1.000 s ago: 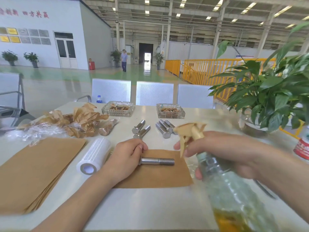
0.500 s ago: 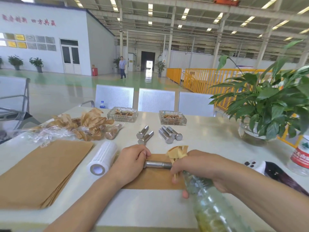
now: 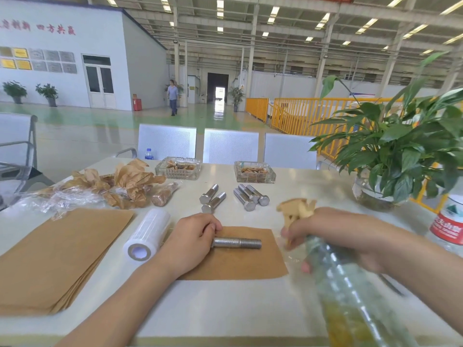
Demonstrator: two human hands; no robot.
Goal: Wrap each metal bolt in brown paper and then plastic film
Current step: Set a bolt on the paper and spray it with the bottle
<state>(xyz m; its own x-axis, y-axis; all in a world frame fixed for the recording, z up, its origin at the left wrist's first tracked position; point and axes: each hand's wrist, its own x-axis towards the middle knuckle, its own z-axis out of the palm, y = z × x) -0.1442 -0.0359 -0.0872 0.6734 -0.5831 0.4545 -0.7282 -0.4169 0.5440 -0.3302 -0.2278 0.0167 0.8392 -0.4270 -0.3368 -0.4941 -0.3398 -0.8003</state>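
Metal bolt (image 3: 236, 243) is lying on a brown paper sheet (image 3: 250, 264), its head gripped by the left hand (image 3: 190, 242), while the right hand (image 3: 333, 236) is clutching a spray bottle (image 3: 350, 291), likely needing setting aside before rolling.

Red characters on the hall's white wall

Large red Chinese characters ran along the top of the white wall (image 3: 62, 71); the last four read 四方共赢 (image 3: 55, 29). The red label (image 3: 447, 227) of a bottle at the tabletop's right edge carried white characters too blurred to read.
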